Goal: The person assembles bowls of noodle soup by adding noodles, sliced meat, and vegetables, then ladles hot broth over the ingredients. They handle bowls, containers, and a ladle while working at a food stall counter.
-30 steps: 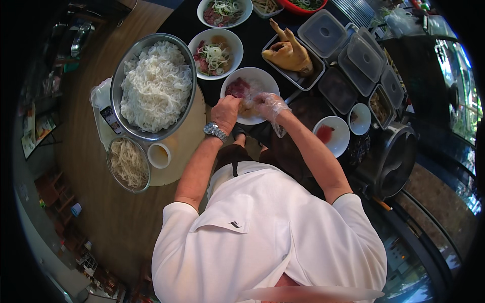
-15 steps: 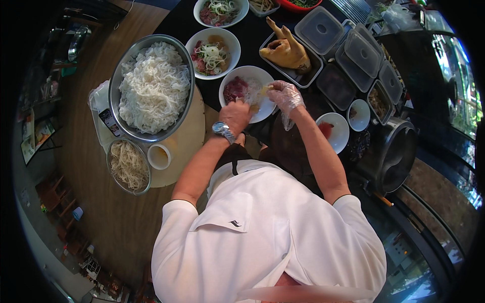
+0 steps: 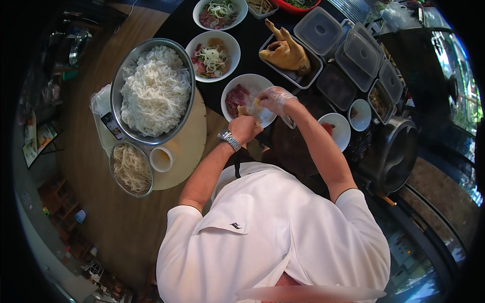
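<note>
A white bowl (image 3: pixel 228 96) stands in front of me with dark pink sliced meat (image 3: pixel 238 97) at its left and white noodles at its back. My left hand (image 3: pixel 245 128), bare and wearing a metal watch, is curled at the near rim; what its fingers hold is hidden. A tan, pale piece shows just beyond its knuckles. Over the bowl's right side, my right hand (image 3: pixel 275 100) in a clear plastic glove pinches a pale yellow piece of meat (image 3: pixel 258 104). Two similar bowls farther off hold meat and sliced onion, the nearer one (image 3: pixel 234 65) close behind.
At left, a steel bowl (image 3: pixel 114 96) of white noodles stands beside a smaller container (image 3: pixel 151 178) of thin noodles and a cup (image 3: pixel 161 159). Right of the work bowl are a whole cooked chicken (image 3: pixel 290 54), lidded containers (image 3: pixel 318 31), small bowls and a large pot (image 3: pixel 399 156).
My left hand has drawn back from inside the bowl to its near rim. My right hand has moved left and lower over the bowl. The bowl sits slightly nearer me.
</note>
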`<state>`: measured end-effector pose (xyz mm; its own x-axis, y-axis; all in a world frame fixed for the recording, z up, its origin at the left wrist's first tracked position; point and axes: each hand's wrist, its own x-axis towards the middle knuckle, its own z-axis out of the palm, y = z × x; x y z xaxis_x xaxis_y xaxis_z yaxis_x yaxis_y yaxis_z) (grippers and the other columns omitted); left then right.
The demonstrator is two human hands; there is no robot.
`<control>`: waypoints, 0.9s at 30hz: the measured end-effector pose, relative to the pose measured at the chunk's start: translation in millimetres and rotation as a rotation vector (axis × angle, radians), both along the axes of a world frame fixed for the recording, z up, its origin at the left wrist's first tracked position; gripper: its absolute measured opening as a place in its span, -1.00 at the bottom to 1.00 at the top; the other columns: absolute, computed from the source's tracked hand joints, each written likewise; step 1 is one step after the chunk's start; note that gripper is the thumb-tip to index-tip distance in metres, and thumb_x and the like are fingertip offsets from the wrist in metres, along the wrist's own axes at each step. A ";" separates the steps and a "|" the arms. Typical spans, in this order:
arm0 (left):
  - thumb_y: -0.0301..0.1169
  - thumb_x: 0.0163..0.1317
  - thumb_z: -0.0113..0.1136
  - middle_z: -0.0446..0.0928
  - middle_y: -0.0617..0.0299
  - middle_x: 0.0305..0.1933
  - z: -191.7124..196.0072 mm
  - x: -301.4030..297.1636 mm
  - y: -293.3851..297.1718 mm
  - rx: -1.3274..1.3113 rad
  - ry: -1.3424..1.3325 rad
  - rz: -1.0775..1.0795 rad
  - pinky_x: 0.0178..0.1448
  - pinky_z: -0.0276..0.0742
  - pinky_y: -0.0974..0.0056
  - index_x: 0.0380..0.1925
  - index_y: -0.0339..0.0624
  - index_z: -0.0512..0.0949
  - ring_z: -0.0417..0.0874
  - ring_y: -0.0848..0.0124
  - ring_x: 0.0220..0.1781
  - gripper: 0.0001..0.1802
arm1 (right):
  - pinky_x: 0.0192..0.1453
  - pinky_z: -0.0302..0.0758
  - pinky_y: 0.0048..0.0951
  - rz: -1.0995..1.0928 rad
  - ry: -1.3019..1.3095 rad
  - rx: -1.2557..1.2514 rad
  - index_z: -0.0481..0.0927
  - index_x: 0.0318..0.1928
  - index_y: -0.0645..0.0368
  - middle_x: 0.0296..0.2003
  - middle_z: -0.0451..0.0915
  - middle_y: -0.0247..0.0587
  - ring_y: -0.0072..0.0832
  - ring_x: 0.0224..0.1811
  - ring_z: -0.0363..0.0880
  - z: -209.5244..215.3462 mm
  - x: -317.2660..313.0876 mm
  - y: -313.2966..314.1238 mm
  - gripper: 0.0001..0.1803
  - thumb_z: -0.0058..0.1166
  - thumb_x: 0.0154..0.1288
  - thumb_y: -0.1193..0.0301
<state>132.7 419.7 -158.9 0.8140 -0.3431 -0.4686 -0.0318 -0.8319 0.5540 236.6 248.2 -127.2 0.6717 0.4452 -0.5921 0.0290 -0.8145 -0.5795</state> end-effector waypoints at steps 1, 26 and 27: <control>-0.05 0.19 0.36 0.70 0.01 -0.45 -1.2 -4.7 0.2 -0.003 -0.044 -0.001 -0.17 0.66 -0.03 -0.40 -0.11 0.74 0.76 0.05 -0.31 -0.65 | 0.10 0.62 -0.26 0.035 0.013 -0.022 0.78 0.00 0.04 -0.12 0.77 -0.10 -0.19 -0.06 0.74 0.2 1.2 2.6 -0.65 0.22 0.22 0.28; -0.28 0.20 0.39 0.61 0.10 -0.29 90.9 16.7 -55.1 -0.433 -0.556 -0.060 -0.12 0.59 0.01 -0.33 -0.17 0.58 0.65 0.05 -0.19 -0.77 | -0.11 0.68 -0.41 -1.096 0.683 0.926 0.69 -0.10 0.26 -0.21 0.68 -0.24 -0.45 -0.15 0.68 53.5 -73.6 -45.9 -0.53 0.20 0.46 0.02; -0.24 0.20 0.40 0.63 0.06 -0.18 95.8 22.1 -72.5 -0.388 -0.519 -0.127 -0.02 0.59 0.03 -0.15 -0.23 0.63 0.65 0.05 -0.10 -0.67 | -0.14 0.67 -0.43 -1.167 0.679 1.035 0.69 -0.13 0.25 -0.22 0.68 -0.24 -0.44 -0.15 0.68 57.0 -76.6 -63.5 -0.56 0.23 0.44 0.05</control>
